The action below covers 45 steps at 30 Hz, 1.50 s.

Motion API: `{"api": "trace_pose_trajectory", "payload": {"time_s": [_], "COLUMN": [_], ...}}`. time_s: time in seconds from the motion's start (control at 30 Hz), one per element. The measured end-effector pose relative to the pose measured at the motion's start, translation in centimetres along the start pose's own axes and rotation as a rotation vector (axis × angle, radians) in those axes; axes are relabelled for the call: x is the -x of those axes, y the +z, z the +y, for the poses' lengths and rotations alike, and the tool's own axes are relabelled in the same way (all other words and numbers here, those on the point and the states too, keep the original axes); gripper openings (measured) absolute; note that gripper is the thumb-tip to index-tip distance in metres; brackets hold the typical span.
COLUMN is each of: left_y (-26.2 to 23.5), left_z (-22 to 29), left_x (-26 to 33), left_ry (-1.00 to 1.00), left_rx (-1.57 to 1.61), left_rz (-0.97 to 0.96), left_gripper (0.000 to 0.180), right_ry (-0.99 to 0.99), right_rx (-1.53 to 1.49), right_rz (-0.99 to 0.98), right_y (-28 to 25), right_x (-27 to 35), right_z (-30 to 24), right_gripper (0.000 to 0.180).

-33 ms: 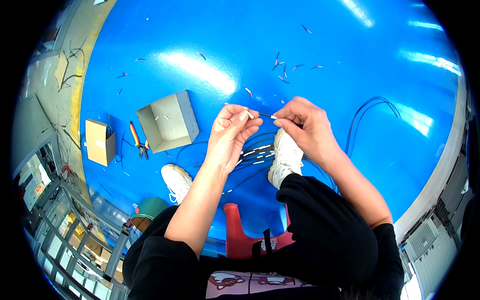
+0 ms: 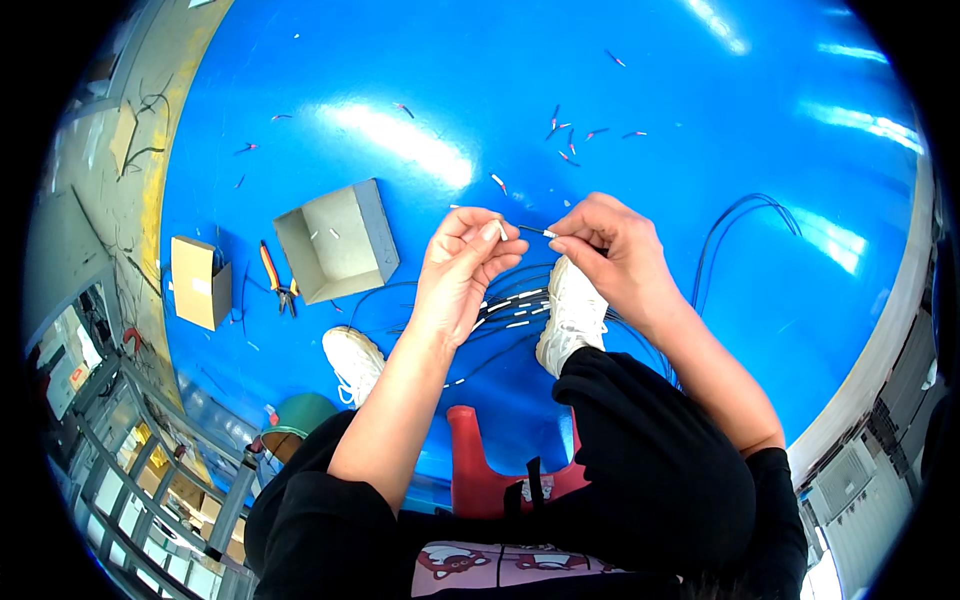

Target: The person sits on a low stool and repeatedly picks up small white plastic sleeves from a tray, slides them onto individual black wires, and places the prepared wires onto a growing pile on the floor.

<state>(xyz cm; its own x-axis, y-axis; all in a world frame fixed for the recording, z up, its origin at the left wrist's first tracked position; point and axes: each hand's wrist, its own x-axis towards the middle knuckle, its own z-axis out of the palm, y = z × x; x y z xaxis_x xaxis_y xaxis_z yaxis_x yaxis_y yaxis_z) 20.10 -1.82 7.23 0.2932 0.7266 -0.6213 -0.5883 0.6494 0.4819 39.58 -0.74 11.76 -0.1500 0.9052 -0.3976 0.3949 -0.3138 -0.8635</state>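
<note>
My left hand (image 2: 462,265) is closed, with a small white sleeve (image 2: 503,231) between thumb and fingers. Another white tip shows just past its index knuckle. Across from it, my right hand (image 2: 622,250) pinches a thin black cable (image 2: 534,230) close to a white sleeve (image 2: 549,234) on it. The cable's short free part points left and reaches my left fingertips; whether it enters the sleeve there is too small to tell. Below my hands, a bundle of black cables (image 2: 495,318) with several white sleeves lies on the floor by my shoe (image 2: 573,315).
An open grey box (image 2: 340,240) holds a few white sleeves. Orange-handled pliers (image 2: 270,266) and a tan carton (image 2: 196,285) stand left of it. Short cable offcuts (image 2: 570,140) are scattered over the blue floor. A cable loop (image 2: 712,235) lies right, a green bucket (image 2: 303,415) lower left.
</note>
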Motion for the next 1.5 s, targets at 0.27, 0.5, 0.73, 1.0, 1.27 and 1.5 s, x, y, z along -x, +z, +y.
{"api": "trace_pose_trajectory", "payload": {"time_s": [0.27,0.5,0.73,1.0,1.27,1.5], "left_y": [0.8,0.2,0.4,1.0,1.0,0.9], "left_z": [-0.1,0.5,1.2,1.4,1.6,2.3], "left_x": [0.4,0.4,0.3,0.1,0.1,-0.3], "left_ry": [-0.019,0.021,0.095,0.079,0.088,0.089], "left_rx": [-0.261,-0.381,-0.724,-0.746,-0.837,-0.713], "left_rz": [-0.026,-0.046,-0.073,-0.105,-0.114,-0.112], "left_gripper": [0.018,0.018,0.016,0.014,0.015,0.016], "right_ry": [-0.002,-0.02,-0.176,-0.112,-0.094,-0.019], "right_rx": [0.066,0.099,0.35,0.104,0.133,0.055], "right_rz": [-0.015,-0.038,-0.038,-0.087,-0.124,-0.138], "right_y": [-0.1,-0.3,-0.3,-0.6,-1.2,-1.3], "right_x": [0.2,0.2,0.3,0.2,0.4,0.2], "right_z": [-0.4,-0.6,-0.4,0.0,0.9,0.1], "right_gripper": [0.007,0.007,0.01,0.012,0.019,0.021]}}
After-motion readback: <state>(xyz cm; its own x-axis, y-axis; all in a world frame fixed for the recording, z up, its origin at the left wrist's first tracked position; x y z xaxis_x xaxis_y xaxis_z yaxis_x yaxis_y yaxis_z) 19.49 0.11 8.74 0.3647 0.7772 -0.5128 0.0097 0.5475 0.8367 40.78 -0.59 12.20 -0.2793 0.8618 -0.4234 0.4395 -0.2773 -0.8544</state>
